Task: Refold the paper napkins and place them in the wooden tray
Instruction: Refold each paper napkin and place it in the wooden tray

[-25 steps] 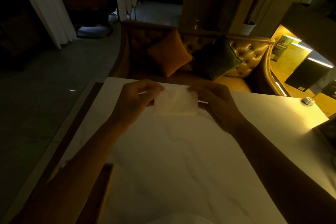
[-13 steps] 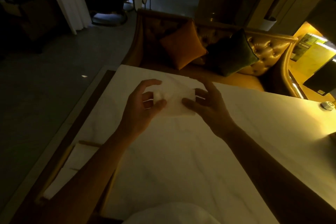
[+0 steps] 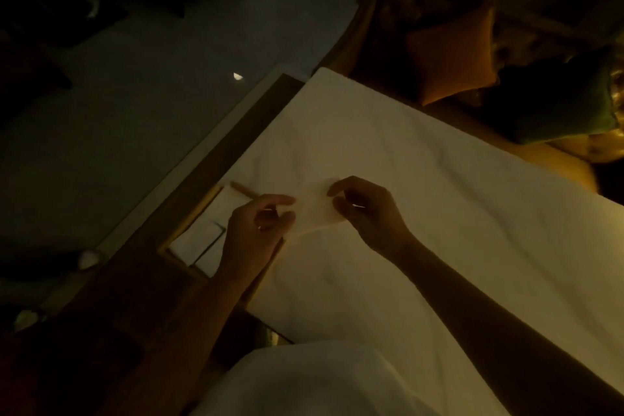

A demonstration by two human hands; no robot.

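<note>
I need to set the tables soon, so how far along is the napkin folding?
Already done: some folded napkins lie in the wooden tray at the table's left edge. In hand: one more napkin is pinched between the left hand and right hand, just right of the tray and not yet in it. No other loose napkins are visible on the table.

A pale folded paper napkin (image 3: 315, 208) is held above the white bench (image 3: 422, 179), pinched on its left edge by the left hand (image 3: 258, 230) and on its right edge by the right hand (image 3: 364, 209). The wooden tray (image 3: 189, 219) sits at the bench's left edge, just beside the left hand, with several white folded napkins (image 3: 202, 240) lying flat inside it, overlapping one another
</note>
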